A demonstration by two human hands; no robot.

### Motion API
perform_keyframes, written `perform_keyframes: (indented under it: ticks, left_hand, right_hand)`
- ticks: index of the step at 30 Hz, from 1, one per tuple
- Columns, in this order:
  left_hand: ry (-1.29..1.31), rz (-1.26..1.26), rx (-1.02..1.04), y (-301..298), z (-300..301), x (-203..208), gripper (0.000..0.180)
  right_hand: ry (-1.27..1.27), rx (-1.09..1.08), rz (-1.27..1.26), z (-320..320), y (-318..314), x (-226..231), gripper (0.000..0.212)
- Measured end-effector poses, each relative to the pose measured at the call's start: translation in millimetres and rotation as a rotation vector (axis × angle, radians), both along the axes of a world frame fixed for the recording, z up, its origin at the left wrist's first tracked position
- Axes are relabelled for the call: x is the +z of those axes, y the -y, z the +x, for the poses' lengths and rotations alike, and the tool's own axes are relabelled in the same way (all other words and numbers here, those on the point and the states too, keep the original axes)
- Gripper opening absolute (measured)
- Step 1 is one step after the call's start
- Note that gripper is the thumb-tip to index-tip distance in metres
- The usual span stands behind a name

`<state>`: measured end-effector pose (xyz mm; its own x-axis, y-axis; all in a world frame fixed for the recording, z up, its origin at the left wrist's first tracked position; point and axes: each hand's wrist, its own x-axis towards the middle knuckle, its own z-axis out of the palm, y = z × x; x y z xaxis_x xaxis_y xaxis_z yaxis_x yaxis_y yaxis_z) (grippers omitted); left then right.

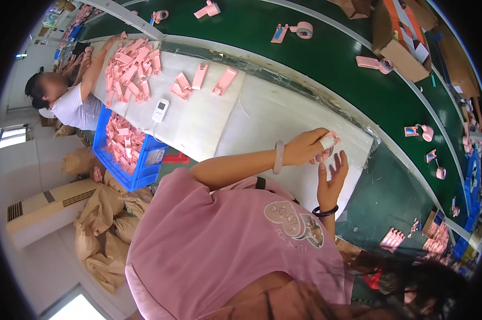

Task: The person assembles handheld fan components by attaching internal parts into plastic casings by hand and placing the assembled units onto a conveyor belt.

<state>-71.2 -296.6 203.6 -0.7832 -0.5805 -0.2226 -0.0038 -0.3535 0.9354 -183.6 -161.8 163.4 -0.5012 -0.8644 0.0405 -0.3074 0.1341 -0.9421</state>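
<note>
Over the right part of the pale worktable, my left hand, with a light bangle at the wrist, is closed on a small pink and white part. Fingers cover much of that part, so its full shape is hidden. Just below it, my right hand, with a dark bangle, has its palm turned up and its fingers apart. Its fingertips are close to the part; whether they touch it I cannot tell. Pink plastic pieces lie loose farther left, beside a large heap of similar pieces.
A green conveyor runs along the far side, carrying pink handheld-fan-like units. A white device with a small screen lies near a blue crate of pink pieces. A co-worker reaches in at left. Cardboard boxes stand at far right.
</note>
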Motion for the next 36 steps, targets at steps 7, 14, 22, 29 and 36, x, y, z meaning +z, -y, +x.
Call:
perform_keyframes:
  ticks: [7,14,22,29,36]
  left_hand:
    - [-0.108,0.068,0.095,71.2,-21.4,-73.8,0.037]
    - [0.056,-0.011,0.118,194.5,-94.0,-87.6,0.025]
    - [0.526,-0.766,0.682,296.0,-59.3,-173.5,0.036]
    - [0.233,-0.441,0.485,196.5,2.8,-134.4,0.045]
    - [0.215,-0.174,0.242,106.1,-8.2,-120.8,0.042]
  right_hand:
    - [0.445,0.204,0.059,-15.8,14.0,-84.3,0.054]
    - [0.354,0.090,0.136,-53.1,28.7,-78.4,0.035]
    - [0.203,0.006,0.029,-126.8,31.6,-88.0,0.030]
    - [-0.687,-0.339,-0.007,-294.7,64.5,-96.3,0.020]
    - [-1.489,-0.222,0.337,-416.6,135.2,-76.8,0.049]
